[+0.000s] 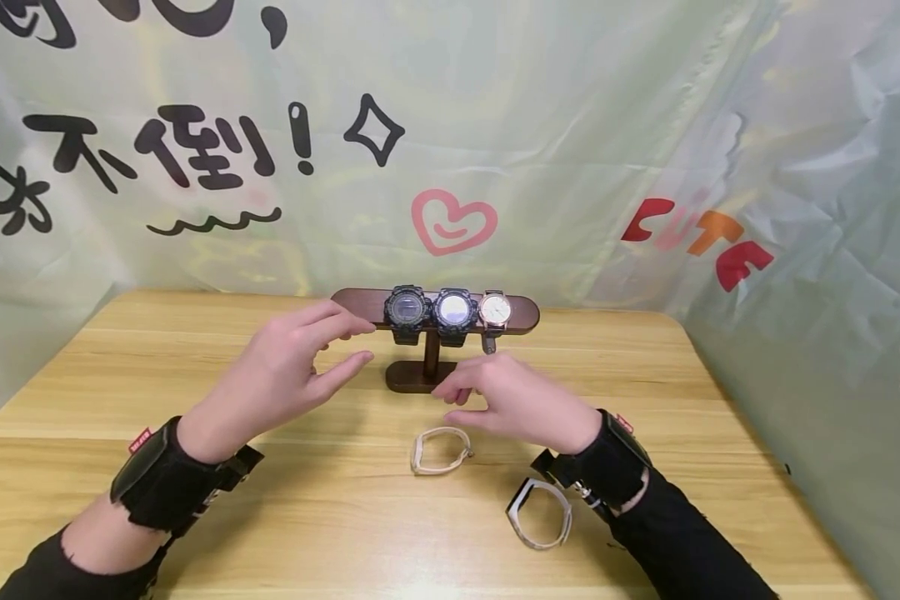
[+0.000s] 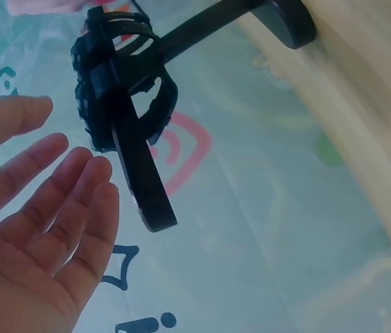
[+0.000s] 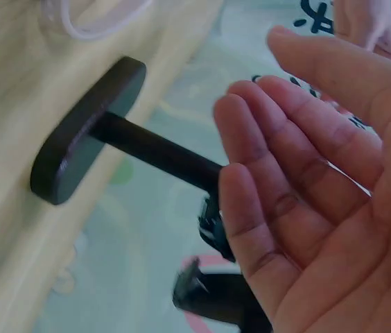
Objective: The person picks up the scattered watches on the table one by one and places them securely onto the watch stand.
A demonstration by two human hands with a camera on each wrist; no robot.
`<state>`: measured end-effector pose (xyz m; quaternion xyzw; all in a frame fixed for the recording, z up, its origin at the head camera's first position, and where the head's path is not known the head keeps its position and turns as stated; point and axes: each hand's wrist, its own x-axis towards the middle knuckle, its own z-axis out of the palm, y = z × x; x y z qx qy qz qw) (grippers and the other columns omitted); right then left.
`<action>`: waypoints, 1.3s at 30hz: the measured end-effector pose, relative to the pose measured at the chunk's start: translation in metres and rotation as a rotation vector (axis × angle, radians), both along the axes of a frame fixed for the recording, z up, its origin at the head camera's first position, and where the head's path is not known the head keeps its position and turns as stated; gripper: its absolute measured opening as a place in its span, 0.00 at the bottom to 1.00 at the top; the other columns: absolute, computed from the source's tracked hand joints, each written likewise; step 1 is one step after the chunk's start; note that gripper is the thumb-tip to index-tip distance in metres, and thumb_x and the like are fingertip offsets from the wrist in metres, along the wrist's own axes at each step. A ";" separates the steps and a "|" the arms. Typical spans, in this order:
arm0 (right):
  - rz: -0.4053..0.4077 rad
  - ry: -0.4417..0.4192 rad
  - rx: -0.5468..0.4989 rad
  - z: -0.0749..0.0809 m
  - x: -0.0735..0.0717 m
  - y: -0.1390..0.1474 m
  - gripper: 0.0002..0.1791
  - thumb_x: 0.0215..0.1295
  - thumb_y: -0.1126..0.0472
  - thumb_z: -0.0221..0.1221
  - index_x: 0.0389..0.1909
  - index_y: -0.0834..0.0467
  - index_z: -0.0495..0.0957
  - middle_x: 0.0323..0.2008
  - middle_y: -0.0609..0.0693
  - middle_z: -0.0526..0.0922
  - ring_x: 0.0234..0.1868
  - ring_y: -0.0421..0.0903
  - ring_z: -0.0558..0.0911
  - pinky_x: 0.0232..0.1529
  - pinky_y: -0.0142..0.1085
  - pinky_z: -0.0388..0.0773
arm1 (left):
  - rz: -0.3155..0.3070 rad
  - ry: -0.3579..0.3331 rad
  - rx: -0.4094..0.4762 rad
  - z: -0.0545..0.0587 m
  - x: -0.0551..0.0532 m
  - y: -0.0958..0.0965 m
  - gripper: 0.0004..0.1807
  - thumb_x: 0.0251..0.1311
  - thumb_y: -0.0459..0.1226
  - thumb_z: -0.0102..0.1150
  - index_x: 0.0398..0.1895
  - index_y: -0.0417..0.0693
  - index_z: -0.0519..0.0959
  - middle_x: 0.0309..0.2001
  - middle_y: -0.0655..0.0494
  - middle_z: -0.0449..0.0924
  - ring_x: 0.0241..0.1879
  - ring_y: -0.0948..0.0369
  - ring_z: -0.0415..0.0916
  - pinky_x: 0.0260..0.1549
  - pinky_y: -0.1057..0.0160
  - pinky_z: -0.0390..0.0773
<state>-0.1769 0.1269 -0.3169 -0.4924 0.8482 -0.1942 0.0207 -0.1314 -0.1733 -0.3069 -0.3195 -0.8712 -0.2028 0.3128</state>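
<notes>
A dark brown T-shaped watch stand (image 1: pixel 522 315) bears two chunky black watches, the left one (image 1: pixel 406 308) dark-faced and the middle one (image 1: pixel 453 310) bright-faced. On their right sits a rose-gold watch (image 1: pixel 495 309) with a pale dial. My left hand (image 1: pixel 281 367), fingers relaxed and holding nothing, hovers by the bar's left end; the left wrist view shows the palm beside the stand. My right hand (image 1: pixel 510 396) is held in front of the stand's base, its palm empty in the right wrist view with fingers loosely bent.
A pale wristband (image 1: pixel 442 472) forms a loop on the wooden table (image 1: pixel 315 517) below my right hand. Nearer the front right lies a white band (image 1: pixel 542 546) with a black part. A printed cloth backdrop (image 1: pixel 555 125) rises behind the table.
</notes>
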 end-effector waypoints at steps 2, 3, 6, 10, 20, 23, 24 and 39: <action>0.020 -0.017 0.013 -0.005 -0.003 -0.005 0.11 0.70 0.59 0.72 0.50 0.56 0.90 0.47 0.49 0.93 0.47 0.39 0.89 0.50 0.36 0.89 | -0.018 0.001 -0.007 0.000 0.001 0.001 0.15 0.60 0.36 0.79 0.50 0.47 0.88 0.44 0.57 0.87 0.38 0.63 0.83 0.32 0.62 0.83; 0.025 -0.023 0.019 -0.007 -0.005 -0.007 0.11 0.70 0.59 0.72 0.50 0.56 0.90 0.47 0.50 0.93 0.46 0.39 0.89 0.50 0.36 0.89 | -0.026 0.002 -0.011 0.000 0.001 0.001 0.15 0.60 0.36 0.79 0.50 0.47 0.88 0.44 0.56 0.87 0.37 0.63 0.83 0.32 0.62 0.83; 0.029 -0.046 0.036 -0.014 -0.009 -0.012 0.10 0.69 0.60 0.73 0.48 0.57 0.91 0.45 0.49 0.93 0.43 0.37 0.88 0.48 0.35 0.89 | -0.053 0.002 -0.018 -0.001 0.001 0.002 0.16 0.59 0.35 0.79 0.50 0.46 0.88 0.45 0.56 0.88 0.34 0.65 0.81 0.31 0.63 0.83; 0.039 -0.108 0.073 -0.021 -0.011 -0.019 0.08 0.69 0.62 0.73 0.46 0.57 0.90 0.42 0.48 0.92 0.39 0.34 0.87 0.46 0.31 0.88 | -0.081 -0.003 -0.043 -0.002 0.001 0.002 0.15 0.59 0.36 0.79 0.49 0.46 0.88 0.45 0.57 0.88 0.31 0.67 0.77 0.28 0.67 0.80; 0.017 -0.157 0.136 -0.029 -0.011 -0.026 0.03 0.66 0.64 0.74 0.38 0.54 0.90 0.34 0.40 0.90 0.33 0.29 0.83 0.41 0.24 0.83 | -0.115 -0.094 -0.113 -0.002 0.003 0.003 0.16 0.62 0.40 0.77 0.52 0.51 0.88 0.46 0.60 0.87 0.31 0.70 0.77 0.32 0.66 0.81; 0.008 -0.176 0.142 -0.030 -0.012 -0.025 0.03 0.66 0.64 0.74 0.37 0.54 0.90 0.32 0.40 0.89 0.32 0.28 0.82 0.39 0.24 0.83 | -0.123 -0.121 -0.130 -0.004 0.003 0.004 0.16 0.63 0.42 0.77 0.53 0.51 0.88 0.47 0.60 0.87 0.34 0.69 0.80 0.35 0.65 0.84; 0.007 -0.183 0.142 -0.031 -0.012 -0.025 0.03 0.66 0.64 0.74 0.37 0.54 0.90 0.32 0.40 0.89 0.31 0.28 0.82 0.39 0.24 0.83 | -0.122 -0.129 -0.136 -0.004 0.003 0.004 0.17 0.63 0.42 0.77 0.53 0.52 0.88 0.47 0.60 0.87 0.35 0.69 0.81 0.35 0.64 0.84; 0.060 -0.198 0.130 -0.039 -0.020 -0.023 0.03 0.68 0.66 0.72 0.36 0.55 0.90 0.31 0.41 0.88 0.31 0.28 0.80 0.38 0.24 0.82 | -0.098 -0.191 -0.183 -0.009 0.004 0.007 0.19 0.64 0.47 0.77 0.56 0.55 0.87 0.50 0.60 0.87 0.37 0.69 0.80 0.38 0.62 0.86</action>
